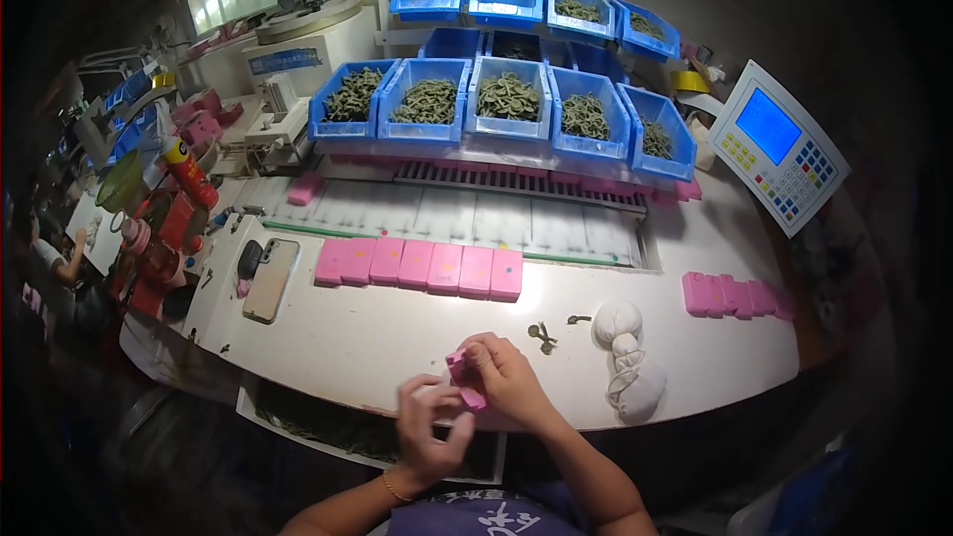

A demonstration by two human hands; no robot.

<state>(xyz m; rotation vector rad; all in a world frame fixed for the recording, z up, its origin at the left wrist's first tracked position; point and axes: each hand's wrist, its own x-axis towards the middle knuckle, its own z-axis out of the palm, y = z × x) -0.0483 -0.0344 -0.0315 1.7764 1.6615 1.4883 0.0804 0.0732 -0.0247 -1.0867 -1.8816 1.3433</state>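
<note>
Close to the table's front edge, my right hand (511, 377) is closed around a small pink rubbery block (459, 365) that looks like a mould; its lower part stands out as a pink flap. Beside that flap, my left hand (429, 432) has its fingers bent and apart; whether a fingertip touches the pink piece cannot be made out. Small dark green pieces (541, 337) lie on the white table (377, 337) beyond my right hand. To their right rests a white cloth bag (637, 389) tied in the middle. Similar pink blocks (417, 263) form a row farther back.
Blue bins (427, 104) full of green pieces stand on a rack behind a slatted conveyor (447, 213). A phone (270, 280) lies at left, near a spray can (189, 174). More pink blocks (733, 295) and a control panel (779, 144) are at right. An open drawer (372, 457) sits below.
</note>
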